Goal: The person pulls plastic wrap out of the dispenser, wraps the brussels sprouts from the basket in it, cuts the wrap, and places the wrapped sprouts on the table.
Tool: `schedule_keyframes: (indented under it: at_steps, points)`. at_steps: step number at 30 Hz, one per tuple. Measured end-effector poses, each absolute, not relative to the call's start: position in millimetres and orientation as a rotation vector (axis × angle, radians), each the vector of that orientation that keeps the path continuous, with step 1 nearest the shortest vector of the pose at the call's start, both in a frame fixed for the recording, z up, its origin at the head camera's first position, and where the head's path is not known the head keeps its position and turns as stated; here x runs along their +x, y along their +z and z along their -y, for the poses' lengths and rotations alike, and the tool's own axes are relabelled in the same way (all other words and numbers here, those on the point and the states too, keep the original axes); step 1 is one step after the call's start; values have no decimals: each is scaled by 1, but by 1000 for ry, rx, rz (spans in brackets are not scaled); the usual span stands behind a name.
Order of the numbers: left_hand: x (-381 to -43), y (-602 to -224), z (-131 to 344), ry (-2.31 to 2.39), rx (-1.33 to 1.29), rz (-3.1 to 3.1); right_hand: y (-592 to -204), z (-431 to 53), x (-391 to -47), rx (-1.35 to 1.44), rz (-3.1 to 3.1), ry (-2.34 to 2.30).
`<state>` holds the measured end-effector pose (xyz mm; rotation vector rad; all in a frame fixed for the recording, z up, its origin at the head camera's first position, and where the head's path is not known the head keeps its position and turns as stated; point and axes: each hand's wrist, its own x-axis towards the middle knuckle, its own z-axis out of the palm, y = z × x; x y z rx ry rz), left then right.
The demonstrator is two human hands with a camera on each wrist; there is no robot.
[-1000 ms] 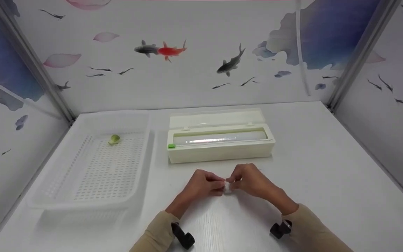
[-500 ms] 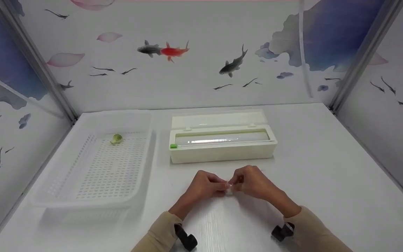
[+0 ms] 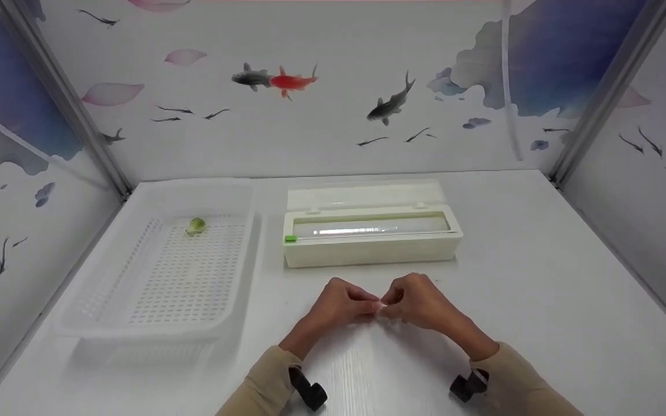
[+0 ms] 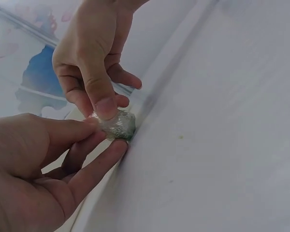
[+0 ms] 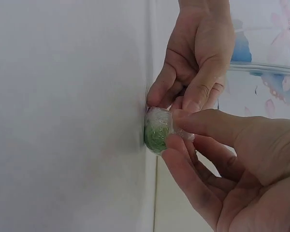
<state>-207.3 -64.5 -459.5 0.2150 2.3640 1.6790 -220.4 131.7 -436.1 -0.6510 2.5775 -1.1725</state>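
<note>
So both hands are right up against each other, reaching in from the near side, forearms angled inward in tan sleeves [image 3: 266,384] with a black strap gadget on each wrist. Left hand [image 3: 336,305] has its thumb and fingers pinched on a little wrapped bundle [image 5: 157,131], and the right hand [image 3: 422,300] is pinching it from the other side, fingertips nearly meeting.

The bundle's low at the surface [image 3: 547,300], near side, just in front of the cream wrap box [image 3: 373,251]. Can't tell if it's actually resting there. Fingers cover most of it from the head view, but up close it's a small, roundish green thing in clear, shiny, crinkled film. Green shows best at one end; the film goes whitish and bunched towards the fingers.

Off to the left, a white basket [image 3: 194,283] has one green sprout [image 3: 196,226] towards its far end.
</note>
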Motion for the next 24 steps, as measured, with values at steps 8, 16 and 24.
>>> schedule_keyframes:
  at_steps: [8,16,24]
  points:
    - [-209,-461,66,1612,308,-2438,-439,-133,-225,-567,-2494,-1249]
    - [-210,-467,67,1689,252,-2413,-436,-143,-233,-511,-2343,-1265]
    - [-210,-468,63,1796,163,-2298,-440,-144,-235,-436,-2326,-1304]
